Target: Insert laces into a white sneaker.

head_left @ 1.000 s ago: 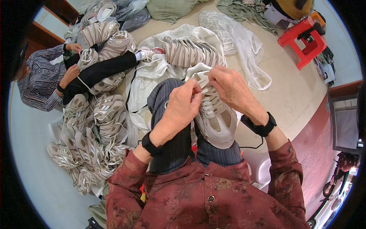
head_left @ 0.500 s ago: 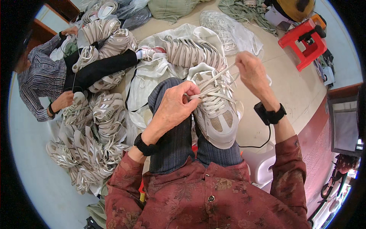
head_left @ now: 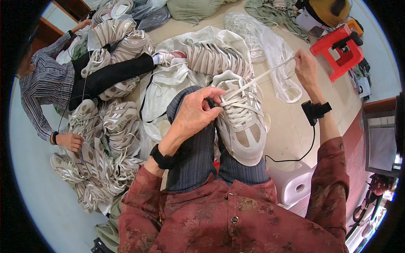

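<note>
A beige and white sneaker rests on my lap, toe toward me, its laces crossed over the tongue. With my right hand, held up and out to the right, I grip the end of a pale shoelace. That lace runs taut down to the top eyelets of the sneaker. My left hand is at the left side of the lacing, thumb and forefinger pinched on the laces by the eyelets.
Several similar sneakers stand in a row on a white sack. More sneakers lie heaped at left, beside a seated person in a striped shirt. A red stool lies at upper right; a pale plastic stool stands by my right side.
My right hand has moved up and to the right, drawing the lace out longer and tight. My left hand stays at the eyelets. The other person's near hand has moved down.
</note>
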Action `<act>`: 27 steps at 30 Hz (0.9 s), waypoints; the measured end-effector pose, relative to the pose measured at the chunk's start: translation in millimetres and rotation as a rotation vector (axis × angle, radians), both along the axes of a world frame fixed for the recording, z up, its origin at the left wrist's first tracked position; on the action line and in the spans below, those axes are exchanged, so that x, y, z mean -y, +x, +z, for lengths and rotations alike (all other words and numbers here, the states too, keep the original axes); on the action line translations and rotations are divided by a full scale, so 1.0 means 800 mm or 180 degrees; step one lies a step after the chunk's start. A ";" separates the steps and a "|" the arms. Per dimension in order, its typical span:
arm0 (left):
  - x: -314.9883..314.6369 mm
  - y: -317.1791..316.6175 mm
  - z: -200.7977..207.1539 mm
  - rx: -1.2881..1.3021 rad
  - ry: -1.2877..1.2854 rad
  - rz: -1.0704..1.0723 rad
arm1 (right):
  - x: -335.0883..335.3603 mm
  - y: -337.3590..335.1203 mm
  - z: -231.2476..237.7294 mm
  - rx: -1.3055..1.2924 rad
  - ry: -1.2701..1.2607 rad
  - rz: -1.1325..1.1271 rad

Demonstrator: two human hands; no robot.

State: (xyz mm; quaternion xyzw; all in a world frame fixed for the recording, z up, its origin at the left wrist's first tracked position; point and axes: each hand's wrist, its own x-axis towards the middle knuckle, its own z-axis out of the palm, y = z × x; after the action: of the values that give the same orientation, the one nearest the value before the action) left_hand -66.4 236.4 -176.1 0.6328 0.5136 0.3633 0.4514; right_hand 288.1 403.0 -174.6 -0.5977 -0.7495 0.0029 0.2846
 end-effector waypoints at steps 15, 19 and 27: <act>-0.006 0.016 0.013 -0.0349 0.0525 0.0122 | 0.095 -0.084 0.013 -0.1815 -0.1538 0.1039; -0.019 0.041 0.005 -0.0704 0.1028 0.0028 | 0.140 -0.116 0.004 -0.2371 -0.1956 0.1334; -0.027 0.065 0.007 -0.1124 0.0910 0.0450 | 0.159 -0.125 -0.004 -0.2875 -0.2309 0.1041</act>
State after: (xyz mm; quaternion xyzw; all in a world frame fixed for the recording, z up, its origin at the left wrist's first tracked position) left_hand -14.4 257.9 -170.8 0.7064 0.5710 0.3468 0.2339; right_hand 188.4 276.2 -177.7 -0.4733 -0.5878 0.5558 0.3488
